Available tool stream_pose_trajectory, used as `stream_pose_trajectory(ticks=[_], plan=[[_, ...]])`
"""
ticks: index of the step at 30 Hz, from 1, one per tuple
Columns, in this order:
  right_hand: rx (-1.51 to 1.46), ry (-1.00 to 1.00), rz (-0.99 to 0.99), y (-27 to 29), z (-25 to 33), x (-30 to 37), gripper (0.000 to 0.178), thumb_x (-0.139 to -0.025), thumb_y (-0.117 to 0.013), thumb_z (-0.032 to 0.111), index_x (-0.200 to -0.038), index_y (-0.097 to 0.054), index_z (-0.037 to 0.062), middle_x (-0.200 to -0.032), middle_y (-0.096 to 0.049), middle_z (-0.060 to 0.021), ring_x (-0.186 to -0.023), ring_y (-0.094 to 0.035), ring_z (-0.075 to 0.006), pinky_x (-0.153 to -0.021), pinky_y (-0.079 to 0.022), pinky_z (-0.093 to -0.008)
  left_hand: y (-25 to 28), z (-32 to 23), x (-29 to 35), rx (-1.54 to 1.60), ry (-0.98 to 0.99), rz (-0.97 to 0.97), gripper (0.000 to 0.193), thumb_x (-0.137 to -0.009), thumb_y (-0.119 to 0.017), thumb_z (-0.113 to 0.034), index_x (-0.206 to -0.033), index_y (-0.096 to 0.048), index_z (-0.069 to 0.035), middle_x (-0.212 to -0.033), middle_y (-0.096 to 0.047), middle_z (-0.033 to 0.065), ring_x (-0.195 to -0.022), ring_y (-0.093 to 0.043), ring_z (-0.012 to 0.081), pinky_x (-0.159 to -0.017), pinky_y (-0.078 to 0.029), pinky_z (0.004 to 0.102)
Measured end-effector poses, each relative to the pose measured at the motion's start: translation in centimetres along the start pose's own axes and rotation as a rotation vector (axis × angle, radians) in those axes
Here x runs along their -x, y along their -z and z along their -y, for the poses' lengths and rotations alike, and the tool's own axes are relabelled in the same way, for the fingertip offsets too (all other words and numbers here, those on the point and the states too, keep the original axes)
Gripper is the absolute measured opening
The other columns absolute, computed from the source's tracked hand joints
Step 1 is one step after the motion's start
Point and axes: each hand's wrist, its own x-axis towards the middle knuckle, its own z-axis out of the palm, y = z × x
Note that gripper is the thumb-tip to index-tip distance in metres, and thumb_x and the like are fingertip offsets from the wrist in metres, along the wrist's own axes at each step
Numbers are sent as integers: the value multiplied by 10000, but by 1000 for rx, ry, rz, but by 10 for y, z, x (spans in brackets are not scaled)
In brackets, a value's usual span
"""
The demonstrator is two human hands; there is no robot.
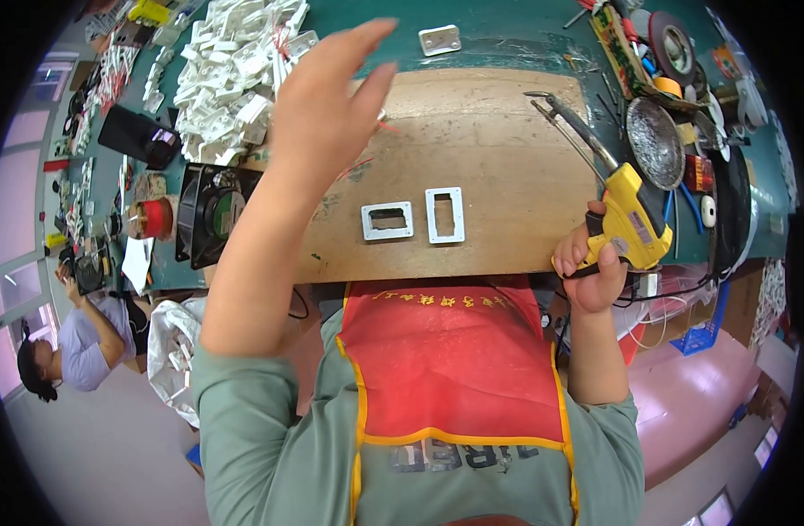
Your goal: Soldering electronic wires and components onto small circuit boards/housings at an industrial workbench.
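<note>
Green desk, big wooden board on top near front edge. Heap of white plastic parts at far left of board, spilling onto desk. Left hand raised above board's left end, fingers spread wide open, holding nothing, just beside the white heap. Right hand at board's front right corner, closed tight around grip of yellow glue gun, nozzle aimed away over desk. Two white rectangular frames flat on board centre, side by side, between both hands, touched by neither. One more white plate on desk beyond board. Red tape roll at far left.
</note>
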Motion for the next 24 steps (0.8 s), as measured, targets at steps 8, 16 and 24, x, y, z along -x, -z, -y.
stream_pose_trajectory(ticks=[8,16,24], plan=[[78,11,-64,-11,1,0,656,-888,-686,387,-1349,-452,-16,-676,-490,-30,-516,-470,-135,-503,-408,-291,-110,26,-73,-551,-308,407,351,-898,-617,-153,-1241,-673,-199,-1092,-674,93,-1051,-622,302,-856,-521,432],[51,-2,-43,-6,0,-1,664,-895,-686,388,-1358,-443,-21,-674,-487,-28,-511,-466,-133,-496,-401,-291,-34,-28,-16,14,132,422,217,-879,-692,-215,-1046,-722,-80,-837,-660,78,-770,-639,198,-699,-503,332],[59,-18,1,-7,1,-4,670,-904,-676,386,-1373,-428,-24,-682,-488,-28,-512,-468,-133,-497,-403,-290,-7,-45,89,365,567,501,145,-860,-765,-119,-875,-670,-10,-746,-637,28,-647,-562,77,-580,-446,252]])
